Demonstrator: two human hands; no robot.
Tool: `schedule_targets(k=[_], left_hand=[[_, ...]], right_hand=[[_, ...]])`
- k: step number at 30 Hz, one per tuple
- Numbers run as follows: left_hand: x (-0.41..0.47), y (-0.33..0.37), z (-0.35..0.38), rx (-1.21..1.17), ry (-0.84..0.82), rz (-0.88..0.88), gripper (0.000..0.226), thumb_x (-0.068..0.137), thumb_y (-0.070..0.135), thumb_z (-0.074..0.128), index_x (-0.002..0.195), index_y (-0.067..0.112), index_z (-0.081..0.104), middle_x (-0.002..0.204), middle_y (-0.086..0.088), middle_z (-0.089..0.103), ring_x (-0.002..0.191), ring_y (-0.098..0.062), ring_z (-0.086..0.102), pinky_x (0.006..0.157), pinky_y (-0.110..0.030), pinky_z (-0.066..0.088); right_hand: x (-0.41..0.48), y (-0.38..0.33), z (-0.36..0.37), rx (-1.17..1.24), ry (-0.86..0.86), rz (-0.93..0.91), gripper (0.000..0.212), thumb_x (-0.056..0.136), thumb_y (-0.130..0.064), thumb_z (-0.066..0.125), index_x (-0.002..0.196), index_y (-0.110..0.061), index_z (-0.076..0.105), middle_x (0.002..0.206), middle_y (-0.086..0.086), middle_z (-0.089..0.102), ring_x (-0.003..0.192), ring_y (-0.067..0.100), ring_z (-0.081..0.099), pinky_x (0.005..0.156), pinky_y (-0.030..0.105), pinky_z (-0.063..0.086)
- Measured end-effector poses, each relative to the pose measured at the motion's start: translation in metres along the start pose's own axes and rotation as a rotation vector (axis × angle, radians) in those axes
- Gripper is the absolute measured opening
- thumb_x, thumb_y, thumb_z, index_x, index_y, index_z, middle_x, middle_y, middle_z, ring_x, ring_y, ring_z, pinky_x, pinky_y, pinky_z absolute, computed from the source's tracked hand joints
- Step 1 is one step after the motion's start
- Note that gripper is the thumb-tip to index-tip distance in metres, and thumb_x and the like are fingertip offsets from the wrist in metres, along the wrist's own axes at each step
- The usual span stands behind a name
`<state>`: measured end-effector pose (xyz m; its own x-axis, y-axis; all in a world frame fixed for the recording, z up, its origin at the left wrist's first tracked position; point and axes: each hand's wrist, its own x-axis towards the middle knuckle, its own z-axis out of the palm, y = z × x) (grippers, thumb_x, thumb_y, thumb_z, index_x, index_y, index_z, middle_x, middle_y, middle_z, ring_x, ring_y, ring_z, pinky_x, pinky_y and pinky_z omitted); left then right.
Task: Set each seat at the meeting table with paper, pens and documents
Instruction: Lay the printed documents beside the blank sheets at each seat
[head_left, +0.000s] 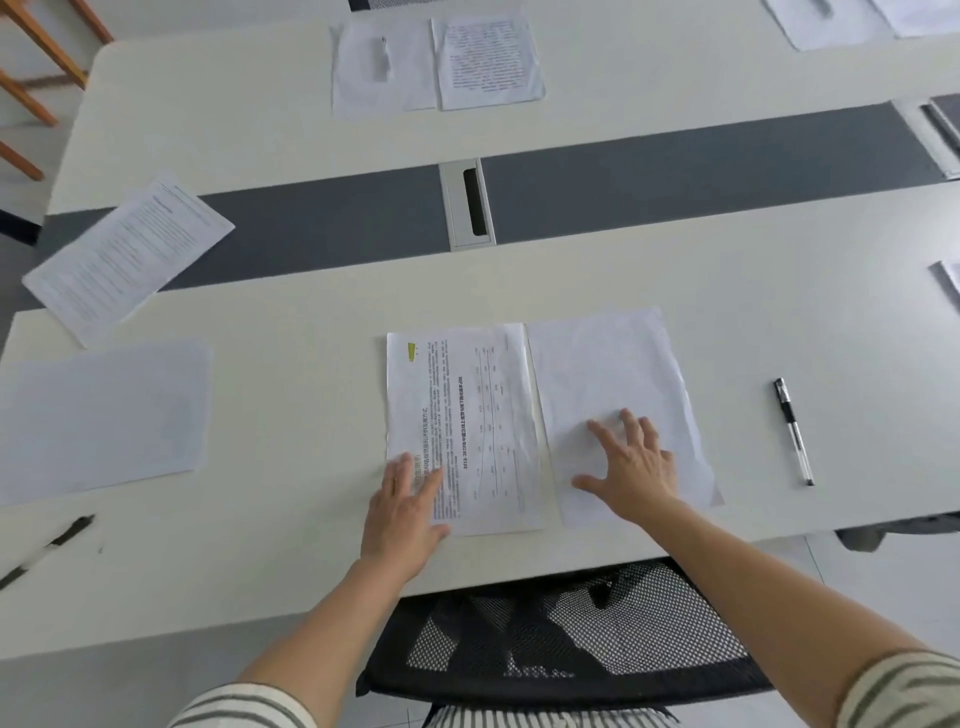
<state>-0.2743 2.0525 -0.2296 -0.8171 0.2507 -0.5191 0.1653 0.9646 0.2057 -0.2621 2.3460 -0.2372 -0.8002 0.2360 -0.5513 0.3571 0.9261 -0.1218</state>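
A printed document (462, 426) lies flat under the left fingers (402, 475). A blank sheet (613, 374) touches its right edge, under the right fingers (636, 431). A black-capped pen (794, 431) lies well right of them.

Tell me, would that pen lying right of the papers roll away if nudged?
Probably, if pushed sideways: the pen looks round and slim, lying free on the smooth table. Its barrel looks thin and clear, so it is likely light and stiff to lift.

A pale top (545, 719) with thin dark-grey stripes is worn. The left sleeve (244, 706) and right sleeve (904, 691) are cut short and loose; the left hand (402, 512) and right hand (636, 467) are left bare.
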Motion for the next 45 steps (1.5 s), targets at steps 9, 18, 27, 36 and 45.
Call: schedule_targets(k=[9, 18, 27, 36, 45], left_hand=[[0.001, 0.011, -0.003, 0.045, 0.031, 0.02, 0.077, 0.089, 0.044, 0.059, 0.151, 0.025, 0.019, 0.162, -0.012, 0.0, 0.149, -0.031, 0.001, 0.119, -0.041, 0.014], [0.001, 0.028, 0.005, 0.009, 0.052, -0.023, 0.078, 0.087, 0.045, 0.059, 0.151, 0.023, 0.021, 0.161, -0.012, 0.005, 0.148, -0.029, 0.006, 0.117, -0.041, 0.021], [0.002, 0.031, 0.012, -0.017, 0.069, -0.078, 0.078, 0.084, 0.047, 0.064, 0.148, 0.023, 0.028, 0.161, -0.011, 0.008, 0.148, -0.029, 0.009, 0.115, -0.044, 0.029], [0.002, 0.031, 0.014, -0.045, 0.062, -0.093, 0.078, 0.085, 0.048, 0.062, 0.15, 0.024, 0.024, 0.161, -0.01, 0.004, 0.149, -0.028, 0.004, 0.117, -0.043, 0.023], [0.0, 0.028, 0.014, -0.054, 0.076, -0.073, 0.079, 0.085, 0.045, 0.064, 0.15, 0.024, 0.024, 0.162, -0.009, 0.005, 0.149, -0.026, 0.003, 0.118, -0.041, 0.02]], right_hand=[[-0.002, 0.037, -0.023, 0.105, 0.28, 0.04, 0.068, 0.086, -0.056, 0.058, 0.145, -0.03, 0.036, 0.158, 0.006, 0.026, 0.143, 0.028, 0.027, 0.108, 0.046, 0.034], [0.002, 0.172, -0.041, 0.495, 0.273, 0.713, 0.047, 0.088, -0.026, 0.054, 0.134, -0.015, 0.051, 0.133, 0.017, 0.049, 0.121, 0.037, 0.051, 0.098, 0.045, 0.043], [0.013, 0.1, -0.048, 0.565, 0.327, 0.353, 0.027, 0.089, -0.022, 0.057, 0.115, -0.014, 0.062, 0.111, 0.014, 0.069, 0.107, 0.034, 0.061, 0.091, 0.039, 0.047], [0.027, 0.018, -0.01, 0.472, 0.165, 0.161, 0.027, 0.091, -0.018, 0.049, 0.116, -0.013, 0.056, 0.113, 0.01, 0.065, 0.104, 0.033, 0.059, 0.083, 0.037, 0.046], [0.032, 0.022, -0.009, 0.398, 0.141, 0.184, 0.025, 0.087, -0.015, 0.049, 0.111, -0.013, 0.057, 0.111, 0.013, 0.065, 0.1, 0.035, 0.06, 0.079, 0.036, 0.046]])
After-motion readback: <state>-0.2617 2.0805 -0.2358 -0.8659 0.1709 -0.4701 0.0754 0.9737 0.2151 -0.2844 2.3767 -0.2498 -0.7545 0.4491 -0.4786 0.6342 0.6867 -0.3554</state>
